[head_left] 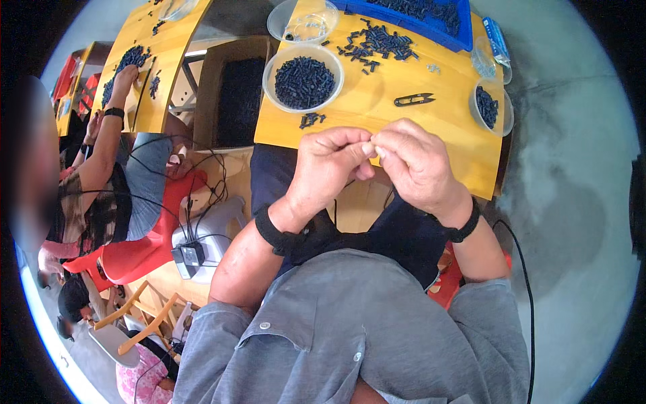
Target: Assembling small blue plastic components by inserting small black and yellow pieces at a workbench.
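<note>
My left hand (334,160) and my right hand (418,158) meet fingertip to fingertip above the near edge of the yellow table (363,101). Both are closed in a pinch; whatever sits between the fingers is too small to make out. Just beyond my left hand lies a little group of small black cylindrical pieces (311,120). A clear round tub full of the same dark pieces (304,77) stands behind that group. Past my right hand, black thread snips (414,99) lie on the tabletop. Farther back is a loose pile of black pieces (382,44).
A blue tray of black pieces (464,34) stands at the back, beside a clear tub (303,20). Small clear cups (488,108) line the right edge. A cardboard box (232,94) is left of the table. A cable (528,289) hangs at right. A co-worker's hand (126,81) works at another table.
</note>
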`<act>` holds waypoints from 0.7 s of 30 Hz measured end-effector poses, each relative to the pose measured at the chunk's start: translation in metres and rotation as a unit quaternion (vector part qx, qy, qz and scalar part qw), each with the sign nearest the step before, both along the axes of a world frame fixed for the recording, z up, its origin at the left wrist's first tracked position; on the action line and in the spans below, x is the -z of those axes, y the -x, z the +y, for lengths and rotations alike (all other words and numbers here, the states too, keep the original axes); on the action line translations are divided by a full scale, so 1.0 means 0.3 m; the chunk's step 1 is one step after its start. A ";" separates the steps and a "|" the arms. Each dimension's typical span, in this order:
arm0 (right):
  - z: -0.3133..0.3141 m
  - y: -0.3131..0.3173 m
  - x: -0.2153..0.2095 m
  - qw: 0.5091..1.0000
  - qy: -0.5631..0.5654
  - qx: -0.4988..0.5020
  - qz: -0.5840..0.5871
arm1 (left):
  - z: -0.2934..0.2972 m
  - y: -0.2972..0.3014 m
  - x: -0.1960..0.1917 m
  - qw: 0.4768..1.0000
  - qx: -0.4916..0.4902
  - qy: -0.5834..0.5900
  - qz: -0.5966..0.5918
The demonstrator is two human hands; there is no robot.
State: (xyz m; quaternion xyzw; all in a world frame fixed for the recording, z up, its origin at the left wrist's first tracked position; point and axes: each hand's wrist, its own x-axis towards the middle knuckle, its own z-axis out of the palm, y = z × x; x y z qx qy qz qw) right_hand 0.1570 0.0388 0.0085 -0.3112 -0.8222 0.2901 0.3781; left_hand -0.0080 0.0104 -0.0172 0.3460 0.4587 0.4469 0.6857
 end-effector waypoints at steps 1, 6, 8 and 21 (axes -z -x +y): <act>-0.005 -0.002 0.012 1.000 -0.001 0.000 -0.001 | -0.003 -0.001 0.014 1.000 0.000 -0.001 -0.001; 0.054 -0.021 0.031 0.939 0.341 0.047 0.014 | 0.004 0.012 0.061 0.999 0.015 0.007 -0.034; 0.173 -0.022 0.133 0.950 0.297 0.099 -0.007 | 0.010 0.011 0.063 0.999 0.024 0.006 -0.030; 0.449 0.060 0.429 0.933 0.030 0.213 -0.290 | 0.022 0.022 0.085 1.000 0.014 -0.012 -0.019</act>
